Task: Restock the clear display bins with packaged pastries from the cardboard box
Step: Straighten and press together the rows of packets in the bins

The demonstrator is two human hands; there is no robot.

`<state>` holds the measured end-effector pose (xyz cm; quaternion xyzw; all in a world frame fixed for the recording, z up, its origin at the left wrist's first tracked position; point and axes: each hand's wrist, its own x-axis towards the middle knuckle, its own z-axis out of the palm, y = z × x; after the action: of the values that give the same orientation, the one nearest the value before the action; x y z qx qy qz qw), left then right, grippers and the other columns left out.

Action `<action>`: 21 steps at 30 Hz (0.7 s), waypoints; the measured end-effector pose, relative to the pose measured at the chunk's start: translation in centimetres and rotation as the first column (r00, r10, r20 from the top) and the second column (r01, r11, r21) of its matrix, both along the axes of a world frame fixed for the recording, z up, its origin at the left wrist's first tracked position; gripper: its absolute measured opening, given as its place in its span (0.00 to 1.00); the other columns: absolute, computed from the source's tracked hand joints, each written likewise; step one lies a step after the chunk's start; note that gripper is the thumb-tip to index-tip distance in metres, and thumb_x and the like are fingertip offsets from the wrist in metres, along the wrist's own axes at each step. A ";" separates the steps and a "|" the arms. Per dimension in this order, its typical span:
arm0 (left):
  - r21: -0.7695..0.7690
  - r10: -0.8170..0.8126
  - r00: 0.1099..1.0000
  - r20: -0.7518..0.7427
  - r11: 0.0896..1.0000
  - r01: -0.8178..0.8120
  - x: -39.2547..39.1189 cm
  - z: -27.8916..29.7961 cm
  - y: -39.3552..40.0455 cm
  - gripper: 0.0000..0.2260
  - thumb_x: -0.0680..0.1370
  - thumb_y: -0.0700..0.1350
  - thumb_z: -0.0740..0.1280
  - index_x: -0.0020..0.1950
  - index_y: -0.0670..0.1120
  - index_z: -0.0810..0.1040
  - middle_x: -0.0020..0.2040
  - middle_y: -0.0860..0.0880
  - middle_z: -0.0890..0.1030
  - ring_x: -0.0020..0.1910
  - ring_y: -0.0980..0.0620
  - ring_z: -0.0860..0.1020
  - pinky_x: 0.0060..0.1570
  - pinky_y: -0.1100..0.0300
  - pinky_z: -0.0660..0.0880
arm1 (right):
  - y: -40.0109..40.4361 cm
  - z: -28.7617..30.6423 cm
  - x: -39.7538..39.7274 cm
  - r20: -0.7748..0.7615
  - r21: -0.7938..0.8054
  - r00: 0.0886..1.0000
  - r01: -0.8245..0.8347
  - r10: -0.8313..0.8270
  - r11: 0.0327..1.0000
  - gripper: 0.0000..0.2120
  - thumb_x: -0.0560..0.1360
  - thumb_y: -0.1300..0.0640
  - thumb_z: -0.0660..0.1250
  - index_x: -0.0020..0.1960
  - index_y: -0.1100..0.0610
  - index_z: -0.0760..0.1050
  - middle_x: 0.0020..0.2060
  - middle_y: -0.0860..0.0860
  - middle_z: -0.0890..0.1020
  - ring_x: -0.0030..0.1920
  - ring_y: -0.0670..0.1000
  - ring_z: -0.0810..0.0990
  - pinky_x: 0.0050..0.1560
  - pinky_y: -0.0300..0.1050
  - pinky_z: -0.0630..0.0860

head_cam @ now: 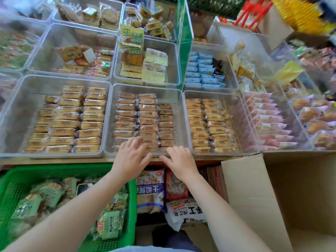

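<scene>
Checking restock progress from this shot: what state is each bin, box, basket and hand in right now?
Middle front clear plastic bin: three rows of brown wrapped pastries, right row shorter.
Left front clear bin: three rows, partly filled.
Right front clear bin: rows of pastries, partly filled.
Brown cardboard box: flaps open, contents hidden.
Green plastic basket: holds green packets.
Left hand: fingers spread on middle bin's front pastries.
Right hand: fingers relaxed at same bin's front edge.
</scene>
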<state>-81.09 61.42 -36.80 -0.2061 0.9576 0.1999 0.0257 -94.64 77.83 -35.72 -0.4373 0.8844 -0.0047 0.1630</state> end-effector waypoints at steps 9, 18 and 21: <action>0.067 0.177 0.976 -0.130 0.983 -0.169 -8.4 1.5 6.0 0.26 0.81 0.60 0.50 0.66 0.48 0.78 0.61 0.47 0.80 0.62 0.46 0.76 0.61 0.48 0.69 | 3.3 1.8 -7.9 0.149 -0.413 0.984 0.151 -0.097 0.898 0.24 0.83 0.41 0.55 0.72 0.54 0.70 0.66 0.51 0.75 0.67 0.51 0.70 0.67 0.49 0.67; 0.130 0.237 0.970 0.060 0.961 -0.243 -18.3 -1.6 10.1 0.32 0.82 0.64 0.52 0.81 0.61 0.39 0.68 0.42 0.74 0.62 0.41 0.76 0.54 0.46 0.76 | 3.3 -2.2 -19.0 0.047 -0.040 0.993 0.107 -0.105 0.993 0.35 0.81 0.32 0.49 0.82 0.43 0.41 0.82 0.50 0.40 0.81 0.56 0.40 0.80 0.58 0.43; 0.062 0.252 0.967 0.037 0.965 -0.254 -18.3 -2.0 10.2 0.31 0.82 0.64 0.50 0.79 0.64 0.35 0.64 0.41 0.77 0.54 0.42 0.80 0.46 0.48 0.78 | 2.2 -4.0 -19.3 0.005 -0.009 0.994 0.108 -0.108 0.994 0.33 0.81 0.32 0.42 0.81 0.43 0.37 0.81 0.50 0.36 0.80 0.56 0.35 0.78 0.61 0.37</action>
<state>-99.37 71.63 -38.85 -0.3287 0.9158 0.2300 0.0206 -113.91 80.00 -39.72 -0.3897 0.9063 -0.0186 0.1627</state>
